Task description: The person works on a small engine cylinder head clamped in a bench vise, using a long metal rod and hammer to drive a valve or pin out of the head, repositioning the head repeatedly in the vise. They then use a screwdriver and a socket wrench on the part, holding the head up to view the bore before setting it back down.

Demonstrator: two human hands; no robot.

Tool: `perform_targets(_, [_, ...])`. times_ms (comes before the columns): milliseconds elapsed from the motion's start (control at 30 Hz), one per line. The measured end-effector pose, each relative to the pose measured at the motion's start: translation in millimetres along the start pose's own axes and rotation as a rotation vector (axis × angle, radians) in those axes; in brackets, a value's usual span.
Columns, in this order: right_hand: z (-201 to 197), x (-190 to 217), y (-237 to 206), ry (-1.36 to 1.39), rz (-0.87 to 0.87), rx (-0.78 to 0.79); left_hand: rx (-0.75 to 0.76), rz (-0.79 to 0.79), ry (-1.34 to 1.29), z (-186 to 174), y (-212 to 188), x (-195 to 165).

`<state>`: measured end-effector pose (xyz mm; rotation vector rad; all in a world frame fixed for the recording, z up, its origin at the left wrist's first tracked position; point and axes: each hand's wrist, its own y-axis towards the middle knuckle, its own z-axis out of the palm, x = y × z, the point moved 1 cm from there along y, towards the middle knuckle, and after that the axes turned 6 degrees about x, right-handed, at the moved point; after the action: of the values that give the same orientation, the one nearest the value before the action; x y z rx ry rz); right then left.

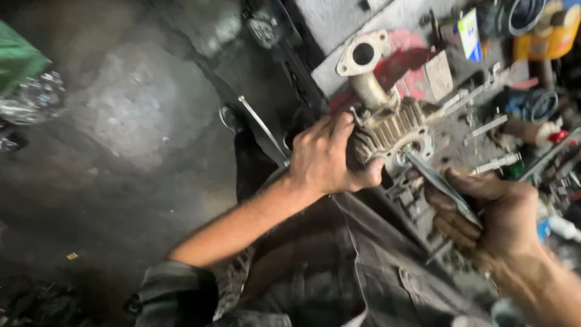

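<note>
Finned engine part (387, 124) in closed left hand (324, 158); right hand (484, 212) fisted round metal tool (439, 181), tip vs part.

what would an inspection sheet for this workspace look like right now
surface: grimy workbench, largely covered with parts
job's things: finned metal engine part with a flanged pipe, held over the bench edge; flat metal tool with its tip at the part's round opening
clutter: loose bolts and rods, a small carton, a yellow container, rings and hoses at the back
hands: left hand grips the finned part; right hand, greasy, grips the tool
cables: nothing seen
surroundings: stained concrete floor, a thin metal rod below the bench, green material at far left
</note>
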<state>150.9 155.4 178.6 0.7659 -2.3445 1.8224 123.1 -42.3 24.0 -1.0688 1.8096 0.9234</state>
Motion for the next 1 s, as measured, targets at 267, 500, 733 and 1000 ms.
perform_targets(267, [-11.2, -58.3, -15.8, 0.53, -0.589, -0.077, 0.005, -0.038, 0.07, 7.9, -7.1, -1.6])
perform_targets(500, [-26.9, -51.2, -42.2, -0.129, -0.624, -0.228, -0.023, -0.071, 0.081, 11.7, -7.1, -0.5])
perform_targets(733, [-21.7, -10.6, -60.3, -1.341, -1.163, -0.407, -0.022, -0.077, 0.078, 6.1, -8.1, -2.8])
perform_targets(1000, [5.9, 2.8, -12.5, -2.042, -0.35, 0.061, -0.012, -0.07, 0.011, 4.1, -2.6, -3.7])
